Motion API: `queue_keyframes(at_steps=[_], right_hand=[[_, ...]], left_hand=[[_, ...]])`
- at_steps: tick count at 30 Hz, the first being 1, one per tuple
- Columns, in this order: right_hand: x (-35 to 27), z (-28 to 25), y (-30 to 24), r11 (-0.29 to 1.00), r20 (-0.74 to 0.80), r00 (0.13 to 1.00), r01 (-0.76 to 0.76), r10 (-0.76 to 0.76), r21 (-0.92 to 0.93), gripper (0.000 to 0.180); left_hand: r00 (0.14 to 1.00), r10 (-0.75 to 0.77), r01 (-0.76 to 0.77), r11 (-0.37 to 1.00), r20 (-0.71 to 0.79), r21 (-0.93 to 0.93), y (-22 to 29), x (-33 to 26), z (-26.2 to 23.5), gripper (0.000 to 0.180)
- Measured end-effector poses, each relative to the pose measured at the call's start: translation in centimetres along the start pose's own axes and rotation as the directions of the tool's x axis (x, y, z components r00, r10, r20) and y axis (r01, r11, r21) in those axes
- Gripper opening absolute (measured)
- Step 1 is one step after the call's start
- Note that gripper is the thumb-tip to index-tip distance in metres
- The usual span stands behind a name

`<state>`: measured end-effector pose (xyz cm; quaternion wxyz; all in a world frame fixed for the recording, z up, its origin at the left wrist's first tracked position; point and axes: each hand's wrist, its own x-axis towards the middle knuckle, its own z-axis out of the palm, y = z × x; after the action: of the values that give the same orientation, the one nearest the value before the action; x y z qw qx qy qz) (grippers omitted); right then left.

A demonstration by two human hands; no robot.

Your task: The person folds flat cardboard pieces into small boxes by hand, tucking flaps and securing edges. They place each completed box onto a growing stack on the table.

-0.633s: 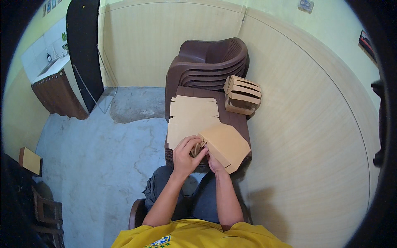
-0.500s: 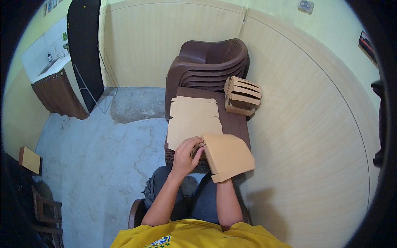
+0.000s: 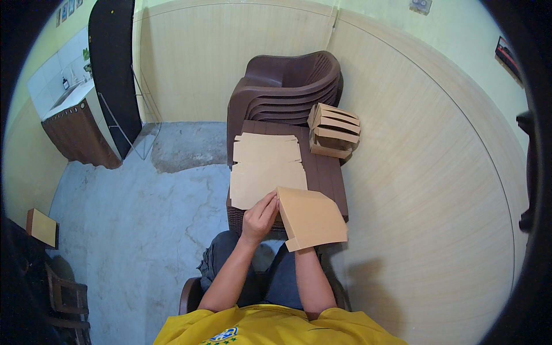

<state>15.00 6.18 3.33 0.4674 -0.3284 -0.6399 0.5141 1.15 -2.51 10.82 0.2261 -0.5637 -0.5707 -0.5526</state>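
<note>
A partly folded cardboard box point(image 3: 315, 217) is held tilted over the near end of the brown table point(image 3: 325, 172). My left hand point(image 3: 260, 217) pinches its upper left corner between thumb and fingers. My right forearm runs up beneath the box, and the cardboard covers the right hand, so its fingers are hidden. Just beyond, flat unfolded cardboard blanks point(image 3: 268, 164) with slotted edges lie on the table. Several folded boxes point(image 3: 335, 131) sit together at the table's far right.
Stacked brown plastic chairs point(image 3: 287, 86) stand behind the table. The wood-panelled wall point(image 3: 425, 190) rises close on the right. On the left are a blue-grey floor point(image 3: 144, 230), a curtained sink counter point(image 3: 80, 126) and a dark chair point(image 3: 69, 293).
My left fingers have closed together on the box's corner, where thumb and fingers were more spread. The box has shifted slightly left and tilted a little.
</note>
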Motion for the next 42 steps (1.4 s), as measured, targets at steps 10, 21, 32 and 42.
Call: queue_keyframes(at_steps=[10, 21, 32, 42], right_hand=[[3.1, 0.1, -3.2, 0.977, 0.263, 0.948, -0.141, 0.18, -0.162, 0.03], [5.7, -5.5, -6.9, 0.756, -0.03, 0.998, -0.063, 0.057, -0.652, 0.061], [5.5, -4.7, -4.6, 0.792, -0.077, 0.968, -0.241, 0.24, -0.561, 0.034], [4.4, -1.4, -3.3, 0.821, -0.13, 0.991, -0.102, 0.035, -0.562, 0.03]], left_hand=[[0.76, -0.572, 0.539, 0.82, 0.308, 0.193, -2.0, 1.5, -0.2, 0.027], [0.721, -0.507, 0.596, 0.801, 0.472, -0.051, -9.7, -2.4, 2.9, 0.038], [0.328, -0.871, 0.906, 0.4, 0.366, 0.139, -6.8, 1.8, 0.5, 0.06], [0.844, -0.49, 0.52, 0.847, -0.221, 0.107, 2.3, 1.1, 0.5, 0.029]])
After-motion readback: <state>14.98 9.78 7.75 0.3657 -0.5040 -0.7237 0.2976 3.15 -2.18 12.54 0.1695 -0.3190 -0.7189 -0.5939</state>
